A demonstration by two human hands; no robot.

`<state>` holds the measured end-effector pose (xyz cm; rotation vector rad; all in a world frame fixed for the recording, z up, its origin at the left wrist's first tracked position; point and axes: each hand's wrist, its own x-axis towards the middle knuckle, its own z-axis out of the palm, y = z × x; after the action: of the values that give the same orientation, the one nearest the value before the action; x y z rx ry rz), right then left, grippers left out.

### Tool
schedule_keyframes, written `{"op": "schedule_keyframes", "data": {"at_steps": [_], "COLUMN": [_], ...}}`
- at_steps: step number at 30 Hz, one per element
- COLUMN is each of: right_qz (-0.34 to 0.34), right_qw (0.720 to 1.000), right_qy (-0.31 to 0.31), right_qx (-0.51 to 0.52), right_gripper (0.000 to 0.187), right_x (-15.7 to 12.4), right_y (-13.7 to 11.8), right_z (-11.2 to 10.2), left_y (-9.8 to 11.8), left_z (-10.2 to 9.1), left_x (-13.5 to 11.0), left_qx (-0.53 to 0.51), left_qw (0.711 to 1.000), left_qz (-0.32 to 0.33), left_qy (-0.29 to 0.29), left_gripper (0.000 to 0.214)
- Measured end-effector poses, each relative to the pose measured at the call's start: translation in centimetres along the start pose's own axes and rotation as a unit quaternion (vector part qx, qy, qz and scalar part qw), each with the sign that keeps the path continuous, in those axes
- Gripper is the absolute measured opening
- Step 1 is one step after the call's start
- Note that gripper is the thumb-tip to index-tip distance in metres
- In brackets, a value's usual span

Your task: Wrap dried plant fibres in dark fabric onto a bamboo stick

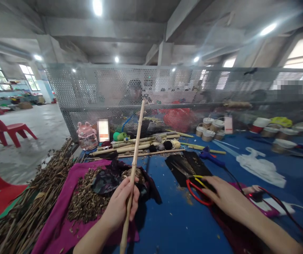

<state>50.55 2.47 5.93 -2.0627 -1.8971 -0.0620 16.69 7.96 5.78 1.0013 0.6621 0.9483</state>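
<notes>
A blue bench (162,229) forms my work surface, with a perforated metal panel (109,88) upright along its far side. A bundle of dried plant stalks (37,208) occupies the left side, next to a magenta cloth (52,215) that carries a heap of dry plant fragments (86,197). One bamboo stick (138,137) stands at a slight tilt above the near middle of the bench, upper end pointing away from me. Further sticks (125,149) lie in a loose pile toward the panel. A white plastic bag (262,165) lies at far right. A black sheet (171,162) lies right of centre; the blades of the scissors (189,184) rest over it, red and yellow handles toward me. Of my hands, the left hand (125,199) is wrapped around the stick below its midpoint; the right hand (219,194) is palm down at the scissor handles, fingers touching them, and I cannot tell whether it grips. A blue corded tool (212,158) lies just beyond the right hand. A pink bottle (85,139) stands near the panel, left of the pile.
</notes>
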Motion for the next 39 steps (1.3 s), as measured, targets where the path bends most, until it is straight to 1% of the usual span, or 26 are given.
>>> {"op": "schedule_keyframes", "data": {"at_steps": [2, 4, 5, 7, 8, 10, 11, 13, 16, 18, 20, 21, 23, 26, 29, 31, 35, 39], "right_qz": [0.006, 0.010, 0.007, 0.012, 0.024, 0.053, 0.063, 0.064, 0.013, -0.051, -0.119, -0.141, -0.162, -0.167, -0.162, -0.151, -0.123, -0.128], "right_qw": [0.998, 0.993, 0.990, 0.989, 0.990, 0.993, 0.995, 0.997, 0.998, 0.993, 0.984, 0.980, 0.977, 0.976, 0.976, 0.978, 0.981, 0.981], "right_qy": [-0.065, -0.120, -0.137, -0.144, -0.138, -0.105, -0.079, -0.018, 0.063, 0.092, 0.105, 0.112, 0.118, 0.124, 0.136, 0.142, 0.148, 0.141], "right_qx": [-0.007, -0.007, -0.002, 0.006, 0.002, -0.017, -0.027, -0.037, -0.005, 0.044, 0.078, 0.080, 0.075, 0.066, 0.051, 0.038, 0.025, 0.026], "right_gripper": [0.033, 0.038, 0.042, 0.050, 0.054, 0.062, 0.062, 0.055, 0.039, 0.037, 0.043, 0.047, 0.050, 0.048, 0.048, 0.047, 0.047, 0.047], "right_x": [2.3, 3.7, 4.1, 4.5, 4.5, 4.2, 4.1, 3.5, 2.5, 1.8, 1.4, 1.3, 1.3, 1.3, 1.3, 1.3, 1.5, 1.8], "right_y": [-0.2, 0.0, 0.1, 0.5, 0.7, 0.9, 0.8, 0.1, -2.5, -5.4, -8.6, -10.1, -12.6, -15.0, -16.0, -16.4, -16.8, -16.9], "right_z": [1.8, 3.1, 3.4, 3.5, 3.4, 2.7, 2.3, 1.5, 0.9, 1.2, 2.0, 2.5, 3.4, 4.0, 3.9, 3.7, 3.5, 3.6], "left_y": [-0.2, -0.2, -0.2, -0.2, -0.1, -0.1, -0.1, -0.2, -0.5, -0.7, -0.9, -0.9, -0.8, -0.4, 0.0, -0.1, -0.8, -1.5], "left_z": [-0.1, -0.1, 0.0, 0.1, 0.1, 0.2, 0.3, 0.4, 0.7, 1.0, 1.3, 1.5, 1.9, 2.8, 3.9, 4.6, 5.6, 6.0], "left_x": [0.2, 0.2, 0.2, 0.1, 0.1, -0.1, -0.1, -0.3, -0.4, -0.2, 0.0, 0.2, 0.3, 0.1, -0.4, -0.6, -0.7, -0.8], "left_qx": [-0.019, -0.028, -0.029, -0.025, -0.020, -0.006, 0.002, 0.010, 0.010, 0.013, 0.022, 0.028, 0.045, 0.083, 0.105, 0.102, 0.091, 0.088], "left_qw": [1.000, 1.000, 1.000, 1.000, 1.000, 1.000, 1.000, 1.000, 1.000, 1.000, 0.999, 0.999, 0.997, 0.992, 0.987, 0.987, 0.989, 0.987], "left_qz": [0.002, 0.005, 0.006, 0.001, -0.001, -0.004, -0.005, -0.007, -0.008, -0.003, 0.005, 0.009, 0.024, 0.046, 0.058, 0.052, 0.037, 0.048], "left_qy": [0.009, 0.011, 0.010, 0.009, 0.011, 0.015, 0.016, 0.011, 0.008, 0.017, 0.029, 0.036, 0.051, 0.080, 0.103, 0.109, 0.111, 0.125], "left_gripper": [0.023, 0.020, 0.019, 0.021, 0.024, 0.031, 0.034, 0.035, 0.033, 0.033, 0.033, 0.033, 0.034, 0.036, 0.037, 0.038, 0.040, 0.037]}}
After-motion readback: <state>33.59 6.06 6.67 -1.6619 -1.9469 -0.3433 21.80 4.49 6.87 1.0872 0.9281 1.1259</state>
